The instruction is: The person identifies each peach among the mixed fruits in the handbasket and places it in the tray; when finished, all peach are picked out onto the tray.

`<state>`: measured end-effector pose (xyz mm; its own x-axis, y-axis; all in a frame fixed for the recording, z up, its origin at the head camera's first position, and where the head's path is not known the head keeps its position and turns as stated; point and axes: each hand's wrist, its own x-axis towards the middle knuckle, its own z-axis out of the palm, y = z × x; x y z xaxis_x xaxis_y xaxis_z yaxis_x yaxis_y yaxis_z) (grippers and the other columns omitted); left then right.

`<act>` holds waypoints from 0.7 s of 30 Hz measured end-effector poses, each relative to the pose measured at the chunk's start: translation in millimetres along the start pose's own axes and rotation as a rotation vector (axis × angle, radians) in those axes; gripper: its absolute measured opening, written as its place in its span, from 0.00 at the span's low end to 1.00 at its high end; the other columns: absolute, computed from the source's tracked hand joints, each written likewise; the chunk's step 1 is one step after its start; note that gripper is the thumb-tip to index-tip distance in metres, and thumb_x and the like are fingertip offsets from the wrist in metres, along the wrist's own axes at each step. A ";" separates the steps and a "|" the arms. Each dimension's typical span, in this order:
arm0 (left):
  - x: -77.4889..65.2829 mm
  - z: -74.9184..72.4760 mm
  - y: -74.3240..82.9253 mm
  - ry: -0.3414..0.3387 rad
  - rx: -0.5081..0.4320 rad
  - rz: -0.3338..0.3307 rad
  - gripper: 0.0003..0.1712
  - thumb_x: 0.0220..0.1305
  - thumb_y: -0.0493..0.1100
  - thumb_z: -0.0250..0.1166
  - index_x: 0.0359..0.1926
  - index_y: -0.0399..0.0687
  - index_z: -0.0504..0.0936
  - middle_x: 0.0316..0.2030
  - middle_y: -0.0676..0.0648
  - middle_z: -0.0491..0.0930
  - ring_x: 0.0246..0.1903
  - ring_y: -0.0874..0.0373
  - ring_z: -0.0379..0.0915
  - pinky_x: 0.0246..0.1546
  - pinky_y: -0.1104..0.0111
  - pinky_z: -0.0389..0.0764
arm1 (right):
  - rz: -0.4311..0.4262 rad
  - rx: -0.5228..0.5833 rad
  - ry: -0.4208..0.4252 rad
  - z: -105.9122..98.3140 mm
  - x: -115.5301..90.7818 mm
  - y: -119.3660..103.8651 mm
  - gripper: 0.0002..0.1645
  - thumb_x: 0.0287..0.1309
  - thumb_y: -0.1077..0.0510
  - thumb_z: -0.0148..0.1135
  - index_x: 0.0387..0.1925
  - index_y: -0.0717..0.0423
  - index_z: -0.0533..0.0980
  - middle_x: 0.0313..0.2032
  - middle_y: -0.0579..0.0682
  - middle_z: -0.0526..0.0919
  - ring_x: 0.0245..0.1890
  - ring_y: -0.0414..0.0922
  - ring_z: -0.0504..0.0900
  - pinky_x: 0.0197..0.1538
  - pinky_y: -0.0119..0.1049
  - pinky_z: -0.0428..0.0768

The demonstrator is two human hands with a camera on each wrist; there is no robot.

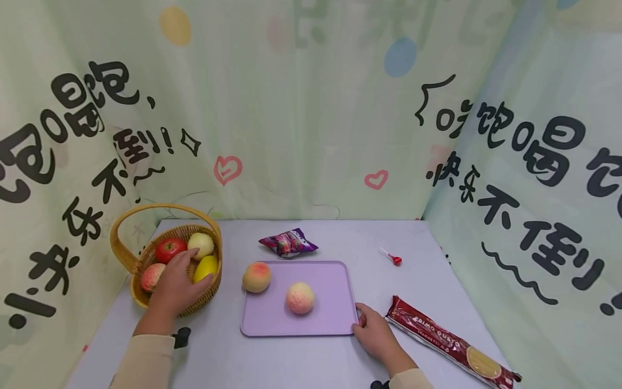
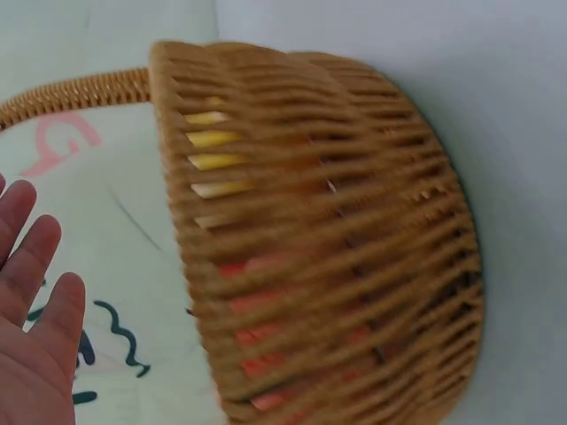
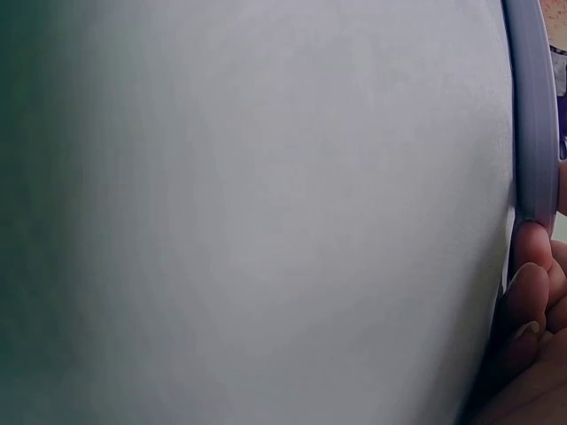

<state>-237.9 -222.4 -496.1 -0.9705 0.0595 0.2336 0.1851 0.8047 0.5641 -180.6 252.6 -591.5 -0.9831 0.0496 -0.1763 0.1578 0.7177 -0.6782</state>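
Over the wicker basket [image 1: 217, 270] at the left, my left hand [image 1: 177, 283] reaches with its fingers spread and nothing in them. Inside the basket lie a red apple [image 1: 170, 249], a pinkish peach [image 1: 151, 276], a pale round fruit [image 1: 201, 245] and a yellow fruit [image 1: 206, 268], partly behind the hand. My right hand [image 1: 375, 332] pinches the right edge of the purple tray [image 1: 330, 302] near its front corner. A pink-and-cream peach [image 1: 300, 297] sits mid-tray. An orange-yellow peach [image 1: 256, 277] overlaps the tray's back left corner.
Behind the tray lies a purple snack bag [image 1: 289, 243]. A red lollipop [image 1: 396, 260] is at the back right, and a long red spaghetti pack [image 1: 449, 343] slants along the right side. Printed curtains [image 1: 311, 135] stand behind and beside the white table.
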 end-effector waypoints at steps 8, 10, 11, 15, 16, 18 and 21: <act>-4.7 -2.2 -14.8 0.009 0.013 -0.048 0.45 0.60 0.50 0.74 0.72 0.36 0.65 0.68 0.32 0.68 0.67 0.33 0.62 0.66 0.35 0.67 | 0.012 -0.002 -0.007 -2.2 -1.6 -3.4 0.36 0.60 0.60 0.65 0.69 0.64 0.70 0.30 0.48 0.73 0.30 0.43 0.70 0.32 0.35 0.70; -6.1 -2.8 -18.2 0.014 0.008 -0.058 0.45 0.60 0.50 0.74 0.71 0.35 0.65 0.68 0.32 0.68 0.67 0.33 0.63 0.66 0.35 0.67 | 0.015 -0.005 -0.009 -2.7 -1.6 -3.9 0.36 0.61 0.60 0.65 0.70 0.64 0.69 0.30 0.48 0.73 0.30 0.43 0.70 0.32 0.35 0.70; -7.0 -3.1 -19.9 0.016 0.008 -0.063 0.45 0.60 0.50 0.74 0.71 0.35 0.65 0.68 0.32 0.68 0.67 0.33 0.63 0.66 0.35 0.67 | 0.017 -0.005 -0.010 -3.0 -1.7 -4.2 0.36 0.61 0.60 0.65 0.70 0.64 0.69 0.30 0.48 0.73 0.30 0.43 0.70 0.32 0.35 0.70; -10.3 -5.2 -26.5 0.009 -0.008 -0.084 0.45 0.61 0.50 0.74 0.72 0.36 0.64 0.69 0.32 0.67 0.68 0.33 0.61 0.66 0.35 0.67 | 0.020 -0.010 -0.006 -3.5 -1.4 -4.1 0.36 0.61 0.60 0.65 0.70 0.64 0.70 0.30 0.48 0.73 0.30 0.43 0.70 0.32 0.35 0.70; -11.3 -5.8 -27.5 0.004 -0.010 -0.090 0.46 0.61 0.51 0.73 0.73 0.37 0.64 0.70 0.32 0.66 0.68 0.33 0.60 0.66 0.34 0.67 | 0.020 -0.011 -0.006 -3.4 -1.2 -3.7 0.36 0.61 0.60 0.65 0.70 0.64 0.70 0.30 0.48 0.73 0.30 0.43 0.70 0.32 0.36 0.70; -13.2 -6.8 -30.0 0.003 -0.004 -0.100 0.46 0.61 0.51 0.73 0.73 0.37 0.64 0.70 0.31 0.66 0.69 0.32 0.59 0.65 0.34 0.67 | 0.020 -0.011 -0.006 -3.1 -0.8 -3.1 0.36 0.61 0.60 0.65 0.70 0.64 0.70 0.30 0.48 0.73 0.30 0.43 0.70 0.32 0.35 0.70; -16.1 -7.6 -33.9 0.007 0.005 -0.104 0.47 0.60 0.51 0.74 0.73 0.35 0.64 0.68 0.30 0.68 0.68 0.31 0.60 0.65 0.33 0.68 | 0.017 -0.010 -0.010 -1.7 -0.2 -1.7 0.36 0.61 0.60 0.65 0.70 0.64 0.69 0.30 0.48 0.73 0.30 0.43 0.70 0.32 0.35 0.70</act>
<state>-227.4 -255.1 -512.9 -0.9833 -0.0289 0.1795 0.0824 0.8090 0.5820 -180.8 252.5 -589.2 -0.9792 0.0552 -0.1952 0.1740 0.7235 -0.6681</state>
